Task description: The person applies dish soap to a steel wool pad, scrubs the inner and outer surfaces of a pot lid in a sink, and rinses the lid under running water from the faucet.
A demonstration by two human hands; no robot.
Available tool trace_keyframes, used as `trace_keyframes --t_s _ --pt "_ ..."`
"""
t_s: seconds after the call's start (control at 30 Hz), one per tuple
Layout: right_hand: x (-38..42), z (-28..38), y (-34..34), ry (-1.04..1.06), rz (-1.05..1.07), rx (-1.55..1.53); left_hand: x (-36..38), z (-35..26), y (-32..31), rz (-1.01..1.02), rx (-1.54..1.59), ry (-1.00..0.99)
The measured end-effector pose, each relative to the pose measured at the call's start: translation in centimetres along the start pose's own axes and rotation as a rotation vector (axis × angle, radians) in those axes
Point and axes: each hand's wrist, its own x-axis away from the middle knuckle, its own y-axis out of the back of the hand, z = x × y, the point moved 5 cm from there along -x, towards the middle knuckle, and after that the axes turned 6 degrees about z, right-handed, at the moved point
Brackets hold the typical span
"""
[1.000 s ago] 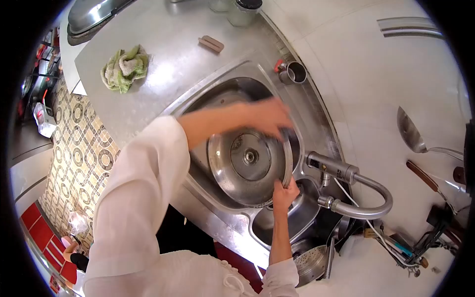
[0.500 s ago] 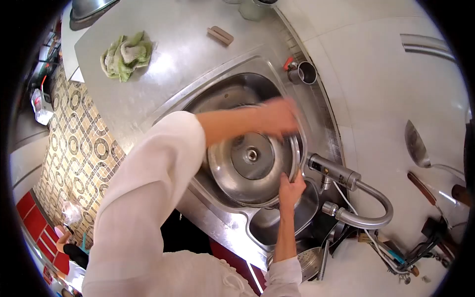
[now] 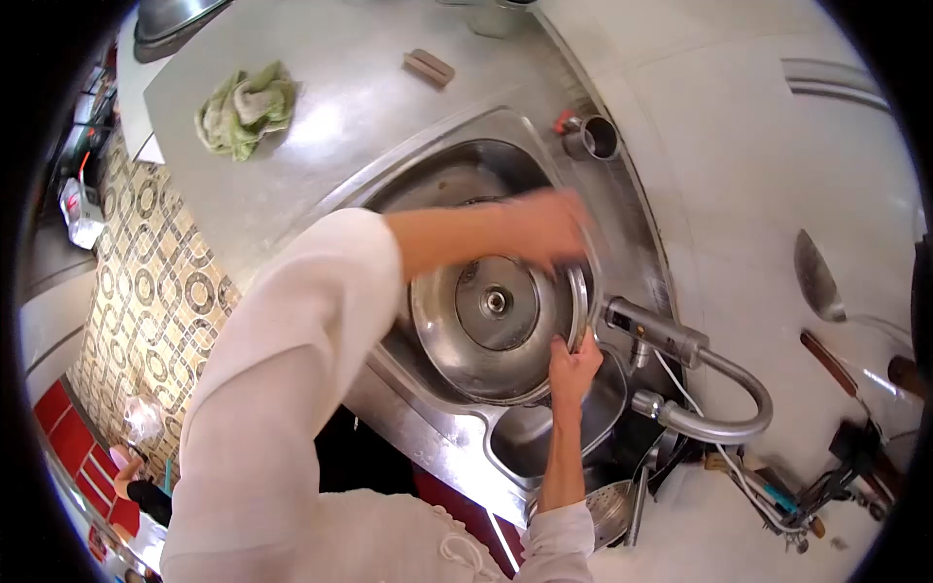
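Observation:
A wide round steel piece, a lid or a basin (image 3: 447, 340), lies tilted in the large sink (image 3: 428, 189), with a small round fitting at its middle. My right hand (image 3: 575, 367) grips its rim at the lower right, thumb on the inner side. Across the upper right part of the rim reaches my left hand (image 3: 549, 228), smeared by motion; its fingers and anything in them cannot be made out. A curved steel faucet (image 3: 724, 389) stands to the right of my right hand. Below that hand is a smaller sink basin (image 3: 525, 442).
A green cloth (image 3: 248, 109) and a brown block (image 3: 429, 68) lie on the steel counter (image 3: 340, 58). Behind the sink stands a metal cup (image 3: 593, 138). A perforated strainer (image 3: 610, 510) and several utensils are at the lower right. Another person's arm (image 3: 126, 473) shows far left.
My left hand stays blurred over the rim, with only a slight shift. My right hand keeps its grip, and the round steel piece has barely moved.

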Motion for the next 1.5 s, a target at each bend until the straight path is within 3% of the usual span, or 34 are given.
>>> trace_keyframes --t_s 0.03,0.07,0.1,0.23,0.37,0.43,0.47,0.53,0.63,0.67,0.8,0.93,1.03,1.1,1.17,1.2,1.33,1.4,1.43,1.5 --pt "0.6 0.6 0.4 -0.055 -0.037 0.016 2.9 3.1 0.1 -0.242 -0.080 0.120" --pt "0.7 0.8 0.9 -0.104 -0.068 0.031 4.9 5.7 -1.8 0.078 -0.017 0.385" --pt "0.6 0.4 1.1 -0.108 -0.076 0.031 6.6 5.9 -2.0 0.062 0.099 0.507" --pt "0.4 -0.4 0.1 -0.062 -0.022 0.026 8.1 6.3 -1.8 0.030 0.300 0.591" --pt "0.8 0.1 -0.1 -0.057 -0.008 0.021 5.1 5.2 0.7 -0.079 0.524 0.375" --pt "0.4 0.5 -0.4 -0.042 0.019 0.044 2.8 3.3 2.2 0.134 0.573 0.177" --pt "0.3 0.8 -0.5 -0.036 0.036 0.047 1.9 2.7 2.4 0.134 0.571 0.180" --pt "0.5 1.1 -0.7 -0.030 0.055 0.050 0.1 -0.1 2.1 0.230 0.458 -0.008" --pt "0.9 0.7 -0.9 -0.036 0.058 0.064 -0.7 -2.3 1.4 0.172 0.503 -0.064" --pt "1.0 0.5 -0.7 -0.042 0.050 0.068 -0.4 -1.0 1.1 0.137 0.505 -0.064" --pt "1.2 0.2 -0.3 -0.028 -0.005 0.065 4.4 6.6 0.7 0.277 0.883 0.272" --pt "0.6 -0.5 -1.2 -0.079 0.023 0.037 2.4 3.7 1.5 0.162 0.519 0.140" --pt "0.0 0.8 -1.7 0.006 0.071 0.024 -1.6 -3.5 1.4 0.330 0.397 -0.074" --pt "0.7 0.8 -1.2 -0.055 0.084 0.022 -1.2 -2.4 0.9 0.194 0.473 -0.060" --pt "1.1 0.1 -0.6 -0.069 0.046 0.030 0.6 2.6 1.1 0.187 0.475 0.114" --pt "1.3 -0.3 -0.3 -0.089 0.021 0.039 1.8 4.9 1.0 0.304 0.745 0.186" --pt "0.2 0.0 -1.0 -0.056 0.039 0.040 2.3 4.8 1.0 0.248 0.562 0.247" --pt "0.2 0.5 -1.2 0.002 0.059 0.010 -0.4 0.6 1.3 0.149 0.360 0.015" --pt "0.4 0.4 -1.1 0.000 0.059 0.014 -1.8 -2.7 1.9 0.314 0.272 0.002" --pt "0.6 0.0 -1.4 -0.074 0.144 0.058 -2.5 -4.8 0.8 0.337 0.269 -0.105"
